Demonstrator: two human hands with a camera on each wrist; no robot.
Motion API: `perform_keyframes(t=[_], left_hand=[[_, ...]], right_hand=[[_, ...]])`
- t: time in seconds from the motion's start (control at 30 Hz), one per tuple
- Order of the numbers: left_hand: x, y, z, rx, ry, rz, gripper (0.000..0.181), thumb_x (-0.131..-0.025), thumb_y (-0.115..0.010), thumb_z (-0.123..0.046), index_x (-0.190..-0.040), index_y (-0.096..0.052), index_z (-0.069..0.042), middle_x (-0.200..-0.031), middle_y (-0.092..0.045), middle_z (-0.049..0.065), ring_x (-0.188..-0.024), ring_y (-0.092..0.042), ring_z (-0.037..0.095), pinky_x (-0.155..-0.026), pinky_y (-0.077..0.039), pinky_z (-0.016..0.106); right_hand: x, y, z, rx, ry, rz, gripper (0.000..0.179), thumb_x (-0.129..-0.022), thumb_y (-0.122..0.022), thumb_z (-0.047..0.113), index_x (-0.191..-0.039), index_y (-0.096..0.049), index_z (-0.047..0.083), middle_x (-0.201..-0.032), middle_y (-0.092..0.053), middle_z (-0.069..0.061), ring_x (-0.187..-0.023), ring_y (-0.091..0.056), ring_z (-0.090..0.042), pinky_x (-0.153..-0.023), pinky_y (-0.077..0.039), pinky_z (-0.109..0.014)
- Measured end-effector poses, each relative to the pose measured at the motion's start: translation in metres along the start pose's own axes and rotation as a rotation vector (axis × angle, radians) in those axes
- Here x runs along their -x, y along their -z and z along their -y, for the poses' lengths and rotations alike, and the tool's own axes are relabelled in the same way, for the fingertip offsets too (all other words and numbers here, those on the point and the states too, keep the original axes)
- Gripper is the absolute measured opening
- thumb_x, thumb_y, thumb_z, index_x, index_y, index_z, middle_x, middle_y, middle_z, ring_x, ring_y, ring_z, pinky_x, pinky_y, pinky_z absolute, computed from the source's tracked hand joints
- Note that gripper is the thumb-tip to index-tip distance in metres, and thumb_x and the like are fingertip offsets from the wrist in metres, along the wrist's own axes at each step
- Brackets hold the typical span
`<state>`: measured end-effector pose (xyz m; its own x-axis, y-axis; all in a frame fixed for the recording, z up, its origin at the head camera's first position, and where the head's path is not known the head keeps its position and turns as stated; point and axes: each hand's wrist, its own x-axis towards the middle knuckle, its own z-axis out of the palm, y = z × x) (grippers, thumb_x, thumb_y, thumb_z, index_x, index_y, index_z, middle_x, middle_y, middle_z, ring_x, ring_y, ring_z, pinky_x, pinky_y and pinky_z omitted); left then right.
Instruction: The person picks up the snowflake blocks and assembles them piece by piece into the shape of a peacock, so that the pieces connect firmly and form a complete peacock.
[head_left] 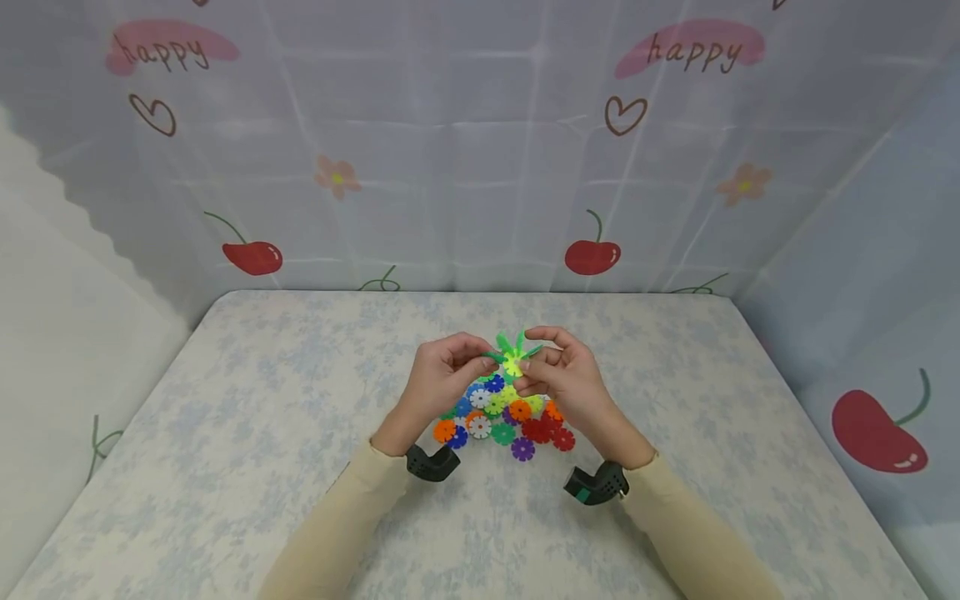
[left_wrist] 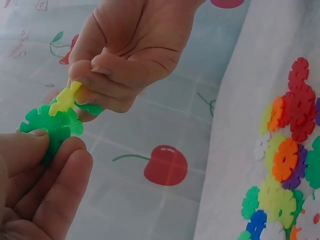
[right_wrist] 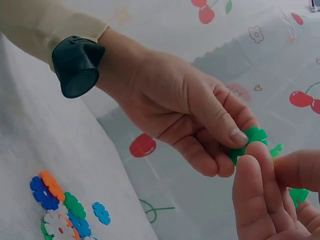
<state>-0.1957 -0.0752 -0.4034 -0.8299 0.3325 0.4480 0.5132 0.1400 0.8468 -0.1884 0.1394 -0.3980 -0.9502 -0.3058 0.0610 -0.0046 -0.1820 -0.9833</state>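
Above the pile, both hands hold a joined cluster of plastic snowflake discs: a yellow disc [head_left: 513, 364] with several green discs [head_left: 506, 342] slotted around its edge, fanning upward. My left hand [head_left: 447, 375] pinches a green disc [left_wrist: 49, 125] at the cluster's left between thumb and fingers. On the other side, my right hand [head_left: 562, 375] grips a green disc [left_wrist: 91, 108], its fingers covering much of it. In the right wrist view, the right hand's fingers [right_wrist: 255, 195] hide most of the cluster, and the left thumb presses on a green disc [right_wrist: 256, 134].
Under the hands lies a loose pile of discs, among them red ones [head_left: 537, 430], an orange one [head_left: 445, 430], a purple one [head_left: 522, 449] and a white one [head_left: 479, 427]. They lie on a patterned tabletop [head_left: 262, 400]. A printed curtain [head_left: 465, 167] hangs behind the table.
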Motion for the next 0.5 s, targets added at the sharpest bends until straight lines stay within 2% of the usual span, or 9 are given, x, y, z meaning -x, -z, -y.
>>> perform_keyframes(t=[0.13,0.27,0.37,0.5], left_hand=[[0.0015,0.0003,0.0,-0.087,-0.127,0.019,0.007,-0.094,-0.068,0.002,-0.098,-0.073,0.003,-0.091,-0.077,0.018,-0.076,-0.075,0.018,-0.074,-0.064,0.028],[0.0025,-0.0017,-0.0003,-0.207,-0.245,0.025,0.008,-0.094,-0.068,0.001,-0.099,-0.074,0.0,-0.092,-0.078,0.014,-0.077,-0.074,0.02,-0.076,-0.063,0.027],[0.0022,-0.0037,0.0015,-0.23,-0.263,0.003,0.008,-0.094,-0.069,0.001,-0.099,-0.074,0.001,-0.093,-0.078,0.014,-0.079,-0.076,0.022,-0.078,-0.063,0.026],[0.0015,-0.006,0.0048,-0.154,-0.2,-0.067,0.009,-0.095,-0.067,0.001,-0.1,-0.075,0.002,-0.095,-0.078,0.017,-0.078,-0.075,0.024,-0.075,-0.063,0.025]], right_hand=[[-0.0009,0.0029,0.0002,-0.063,-0.025,0.067,0.031,-0.097,-0.053,-0.01,-0.119,-0.048,0.011,-0.072,-0.067,0.003,-0.063,-0.072,-0.007,-0.068,-0.063,-0.023],[-0.0007,0.0046,0.0003,-0.087,-0.039,0.092,0.031,-0.096,-0.053,-0.011,-0.117,-0.049,0.012,-0.071,-0.066,0.002,-0.062,-0.072,-0.008,-0.066,-0.062,-0.023],[-0.0006,0.0025,0.0001,-0.082,-0.035,0.07,0.032,-0.097,-0.053,-0.011,-0.119,-0.049,0.012,-0.072,-0.066,0.002,-0.062,-0.072,-0.008,-0.067,-0.063,-0.023],[-0.0004,-0.0046,-0.0003,-0.012,0.007,-0.026,0.039,-0.096,-0.057,-0.009,-0.128,-0.046,0.009,-0.074,-0.065,0.003,-0.064,-0.072,-0.008,-0.072,-0.064,-0.027]])
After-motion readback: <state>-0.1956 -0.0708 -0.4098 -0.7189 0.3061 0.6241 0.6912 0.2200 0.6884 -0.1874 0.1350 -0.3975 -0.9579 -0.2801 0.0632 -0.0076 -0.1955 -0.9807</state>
